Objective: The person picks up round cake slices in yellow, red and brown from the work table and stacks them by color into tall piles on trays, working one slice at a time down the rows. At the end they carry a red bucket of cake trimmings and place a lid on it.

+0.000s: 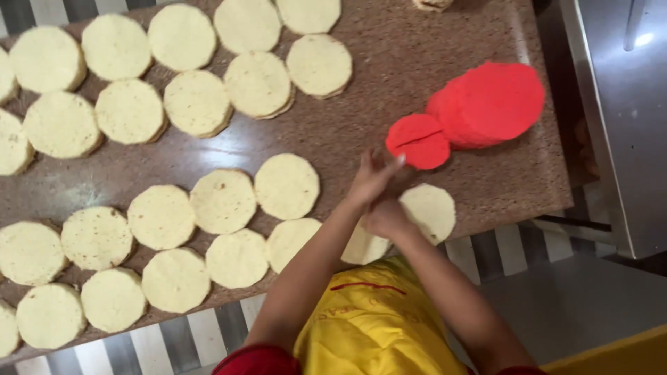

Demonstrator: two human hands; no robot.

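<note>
Both bare forearms converge, hands [379, 194] pressed together, fingers blurred.

Speckled brown stone countertop [445, 48], polished; runs slantwise across the view from upper right to lower left. Pale glare patches on its surface near the middle and at the left, from overhead light.

Below the counter's near edge: floor of grey and white stripes [174, 344], showing in a band along the bottom left and again at the right beside the counter's corner. The same striping shows at the top left beyond the far edge.

Right side: brushed stainless-steel cabinet or appliance [625, 139], with a bright highlight near its top. Beneath it a plain grey surface [577, 305]. Yellow edge [618, 357] at the bottom right corner.
</note>
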